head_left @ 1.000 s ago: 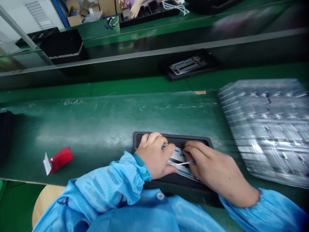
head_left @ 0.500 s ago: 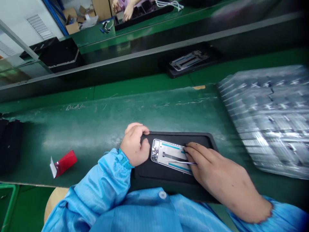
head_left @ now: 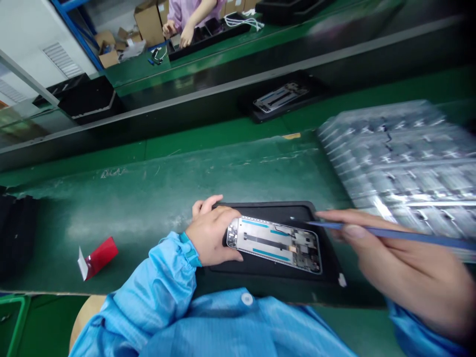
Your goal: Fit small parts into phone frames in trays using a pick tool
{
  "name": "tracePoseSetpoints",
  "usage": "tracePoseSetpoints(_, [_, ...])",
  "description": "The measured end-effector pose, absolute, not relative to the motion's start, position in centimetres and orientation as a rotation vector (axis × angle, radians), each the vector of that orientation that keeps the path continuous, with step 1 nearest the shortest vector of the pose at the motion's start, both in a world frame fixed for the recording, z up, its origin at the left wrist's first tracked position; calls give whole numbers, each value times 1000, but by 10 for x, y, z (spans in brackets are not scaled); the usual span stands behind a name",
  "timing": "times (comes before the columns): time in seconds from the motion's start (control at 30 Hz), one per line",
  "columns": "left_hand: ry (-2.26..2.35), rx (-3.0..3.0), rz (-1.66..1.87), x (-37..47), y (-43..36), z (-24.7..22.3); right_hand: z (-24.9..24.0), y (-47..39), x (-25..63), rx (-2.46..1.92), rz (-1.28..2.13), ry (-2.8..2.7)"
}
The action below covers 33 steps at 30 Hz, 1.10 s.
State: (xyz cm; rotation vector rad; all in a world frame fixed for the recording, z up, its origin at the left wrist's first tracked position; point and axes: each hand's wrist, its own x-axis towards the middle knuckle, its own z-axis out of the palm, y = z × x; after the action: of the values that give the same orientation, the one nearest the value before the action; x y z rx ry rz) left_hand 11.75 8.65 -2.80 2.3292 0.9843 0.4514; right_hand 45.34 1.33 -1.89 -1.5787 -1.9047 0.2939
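Packaging in red and white [head_left: 97, 257] lies on the green bench [head_left: 156, 193], well to the left of the left hand [head_left: 211, 233]. That hand rests curled on the left end of a black tray [head_left: 282, 270], its fingers closed against the near end of a phone frame [head_left: 275, 243] and steadying it. The frame lies flat in the tray, stretching from the left hand toward the right hand [head_left: 405, 277]. The right hand, raised just right of the tray, pinches a thin blue tool [head_left: 372, 232] between thumb and fingers, its tip over the tray's far right corner. Beyond that hand lies a clear blister tray [head_left: 405, 153] of small parts.
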Motion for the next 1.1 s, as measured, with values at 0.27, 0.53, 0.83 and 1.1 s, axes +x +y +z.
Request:
tracePoseSetpoints(0.27, [1020, 2360, 437, 120, 84, -31, -45, 18, 423, -1607, 553, -1718])
tracePoseSetpoints(0.53, [1009, 2357, 442, 120, 84, -34, -46, 23, 417, -1532, 382, -1899])
tracePoseSetpoints(0.83, [1015, 2354, 418, 120, 84, -34, -47, 26, 414, -1573, 393, -1902])
tracePoseSetpoints(1.1, [1029, 2326, 406, 121, 84, -34, -42, 22, 417, -1578, 361, -1809])
